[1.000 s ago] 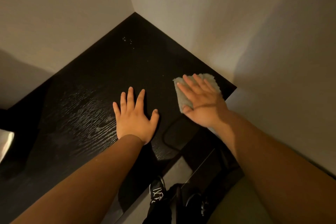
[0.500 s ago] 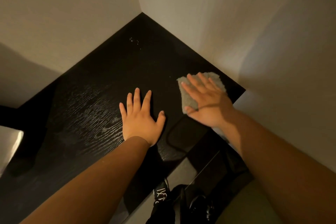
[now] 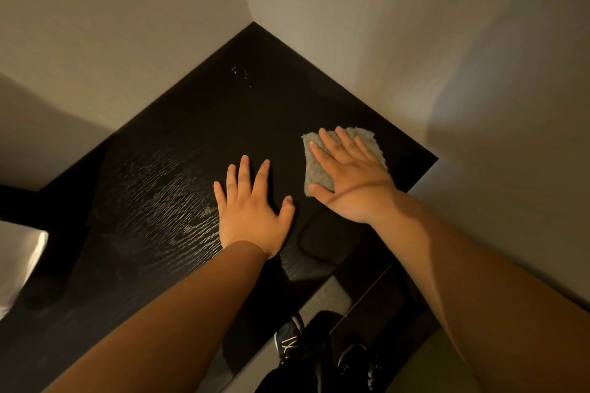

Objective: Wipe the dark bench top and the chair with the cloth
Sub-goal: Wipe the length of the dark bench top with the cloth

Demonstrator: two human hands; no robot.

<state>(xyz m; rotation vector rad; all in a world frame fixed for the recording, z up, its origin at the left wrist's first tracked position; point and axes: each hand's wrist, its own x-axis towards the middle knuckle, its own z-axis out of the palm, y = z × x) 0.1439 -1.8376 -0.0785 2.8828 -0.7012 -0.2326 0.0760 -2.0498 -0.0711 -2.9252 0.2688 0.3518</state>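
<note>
Dark tabletop (image 3: 178, 150) fills corner between 2 pale walls (image 3: 415, 41). Right hand (image 3: 348, 180) flat on grey cloth (image 3: 314, 171), fingers spread, palm pressing it down, grip released, not clenched. Cloth lies near right edge of tabletop. Left hand (image 3: 252, 210) flat on bare wood just left of cloth, fingers splayed, holding nothing. Black shoes (image 3: 289, 340) on floor below near edge.
</note>
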